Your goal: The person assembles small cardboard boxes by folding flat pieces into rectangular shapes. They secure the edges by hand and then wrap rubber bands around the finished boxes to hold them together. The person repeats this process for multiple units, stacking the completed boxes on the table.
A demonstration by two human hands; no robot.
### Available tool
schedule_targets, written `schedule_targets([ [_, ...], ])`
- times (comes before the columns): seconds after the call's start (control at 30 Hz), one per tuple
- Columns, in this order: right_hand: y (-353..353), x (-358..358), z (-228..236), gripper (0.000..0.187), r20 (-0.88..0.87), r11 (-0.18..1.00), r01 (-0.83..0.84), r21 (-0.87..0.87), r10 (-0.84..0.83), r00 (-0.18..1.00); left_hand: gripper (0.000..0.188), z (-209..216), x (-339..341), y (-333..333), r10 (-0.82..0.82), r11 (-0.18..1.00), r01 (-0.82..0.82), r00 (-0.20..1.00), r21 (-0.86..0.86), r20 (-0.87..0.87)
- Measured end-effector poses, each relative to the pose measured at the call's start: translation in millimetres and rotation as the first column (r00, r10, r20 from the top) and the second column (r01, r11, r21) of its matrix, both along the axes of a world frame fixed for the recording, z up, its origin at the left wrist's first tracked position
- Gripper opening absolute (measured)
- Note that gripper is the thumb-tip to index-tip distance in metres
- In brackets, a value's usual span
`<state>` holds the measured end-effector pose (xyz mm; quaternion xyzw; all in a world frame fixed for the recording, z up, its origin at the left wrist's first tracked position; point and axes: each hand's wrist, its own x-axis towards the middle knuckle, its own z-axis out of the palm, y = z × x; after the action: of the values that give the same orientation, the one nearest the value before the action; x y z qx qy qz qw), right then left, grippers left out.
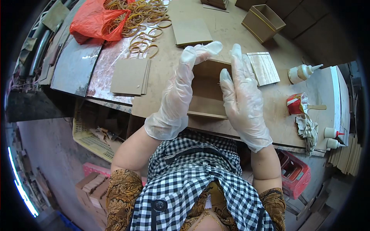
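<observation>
An open-topped box [208,88] of brown fibreboard stands at the table's near edge between my hands, both in clear thin gloves. My left hand [174,92] is pressed along its left wall, the fingers bent over toward the far left corner. On the right wall lies my right hand [246,100], fingers stretched out and pointing away from me, thumb over the inner side of the rim. My hands cover most of both side walls. Beyond the box is a stack of flat boards [192,30]; to its left sits a smaller stack of square boards [130,77].
Rubber bands [142,17] spill from a red plastic bag [96,23]. On the right are a wood-grain panel [263,68], a glue bottle [302,73], a red container [296,104] with a stick, a rag [307,131] and small bottles [332,138]. Another box [264,23] stands at the back.
</observation>
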<state>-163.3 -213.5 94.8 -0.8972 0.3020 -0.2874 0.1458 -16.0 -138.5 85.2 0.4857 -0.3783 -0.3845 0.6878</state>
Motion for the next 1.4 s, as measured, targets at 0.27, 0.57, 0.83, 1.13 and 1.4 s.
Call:
schedule_targets([
  [0.27,-0.9,0.9,-1.3,0.062,-0.168,0.986,0.005,-0.167,-0.033,0.985,0.023,-31.4,6.5,-14.5,0.033,0.989,0.018,0.940,-0.147,0.341],
  [0.57,1.6,4.9,7.2,0.062,-0.305,0.963,-0.047,-0.266,-0.038,0.952,0.055,-25.8,6.4,-12.7,0.142,0.988,-0.058,0.718,-0.145,0.682],
  [0.83,2.8,5.5,14.4,0.056,-0.278,0.970,-0.058,-0.236,-0.011,0.960,0.045,-18.3,9.4,-15.7,0.027,0.998,0.018,0.751,-0.061,0.660],
  [1.13,-6.3,-6.9,8.8,0.046,0.292,0.926,-0.168,0.338,0.066,0.954,0.042,-46.1,121.9,-0.8,0.094,0.982,-0.149,0.915,-0.113,-0.393],
  [1.4,10.1,-38.0,3.1,0.047,0.737,0.817,-0.177,0.549,-0.372,0.564,0.029,-43.1,231.4,-50.4,0.228,0.769,-0.631,0.119,-0.104,0.966],
])
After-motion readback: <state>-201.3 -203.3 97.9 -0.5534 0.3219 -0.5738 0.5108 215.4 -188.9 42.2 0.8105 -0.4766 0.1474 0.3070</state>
